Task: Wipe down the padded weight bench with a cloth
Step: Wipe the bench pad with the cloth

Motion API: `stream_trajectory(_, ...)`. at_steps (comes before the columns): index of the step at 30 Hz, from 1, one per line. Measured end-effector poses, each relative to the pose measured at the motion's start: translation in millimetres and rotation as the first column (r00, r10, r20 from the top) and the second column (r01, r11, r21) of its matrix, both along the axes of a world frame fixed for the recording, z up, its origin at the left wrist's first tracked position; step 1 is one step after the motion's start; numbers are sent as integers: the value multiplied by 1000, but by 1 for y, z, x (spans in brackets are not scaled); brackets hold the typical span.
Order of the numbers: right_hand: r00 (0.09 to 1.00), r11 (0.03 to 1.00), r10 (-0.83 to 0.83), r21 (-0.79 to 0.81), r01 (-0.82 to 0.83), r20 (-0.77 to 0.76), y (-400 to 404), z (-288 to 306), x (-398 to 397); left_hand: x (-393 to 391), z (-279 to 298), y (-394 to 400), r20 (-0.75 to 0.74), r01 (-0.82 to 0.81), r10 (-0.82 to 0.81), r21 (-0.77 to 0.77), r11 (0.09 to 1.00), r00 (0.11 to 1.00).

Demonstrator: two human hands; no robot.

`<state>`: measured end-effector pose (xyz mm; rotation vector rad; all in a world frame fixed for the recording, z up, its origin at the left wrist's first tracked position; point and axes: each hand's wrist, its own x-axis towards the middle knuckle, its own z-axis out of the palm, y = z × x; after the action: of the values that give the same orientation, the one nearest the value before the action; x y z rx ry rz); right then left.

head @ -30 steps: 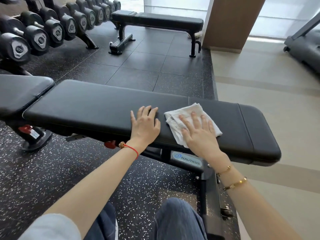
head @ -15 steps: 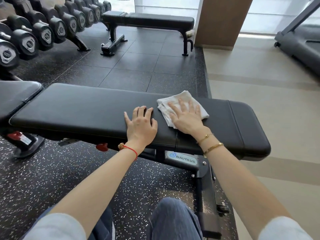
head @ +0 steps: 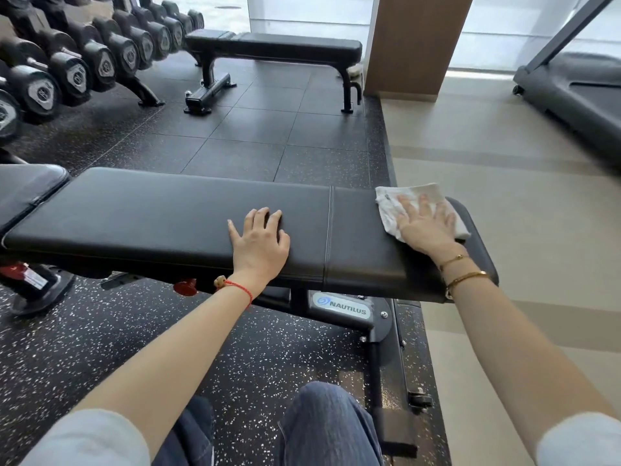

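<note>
Gym floor w/ dumbbell rack behind, and on the padded bench worktop the right hand, fingers spread flat, has swept the cloth from mid-pad out to the far right end, left hand still splayed bracing mid-pad, so that end's nearly covered, left stretch prob next.

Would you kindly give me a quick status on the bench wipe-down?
Right hand flat on cloth, at bench right end. Left hand flat on pad, bracing. Nothing in the way.
</note>
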<state>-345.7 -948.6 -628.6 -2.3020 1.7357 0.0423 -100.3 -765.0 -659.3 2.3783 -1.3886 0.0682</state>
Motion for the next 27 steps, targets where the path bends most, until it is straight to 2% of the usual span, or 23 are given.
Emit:
stream_trajectory(7,993,988,117,-104,-117,-2,56,-20,-38,-22,7,-10,-28,91,-96,-128,988,995)
stream_trajectory(15,999,998,-51,-33,52,17,13,-8,-55,-42,-1,-26,17,118,-118,-58,991,993)
stream_trajectory(18,998,998,-59,7,59,29,-15,2,-43,-44,-2,-26,45,99,-96,-62,993,994)
stream_trajectory(23,999,999,36,38,-38,37,-29,9,-8,-44,0,-27,46,85,-81,-72,994,996)
stream_trajectory(27,980,980,197,18,-198,17,0,4,-7,-42,0,-26,52,87,-83,-76,993,995)
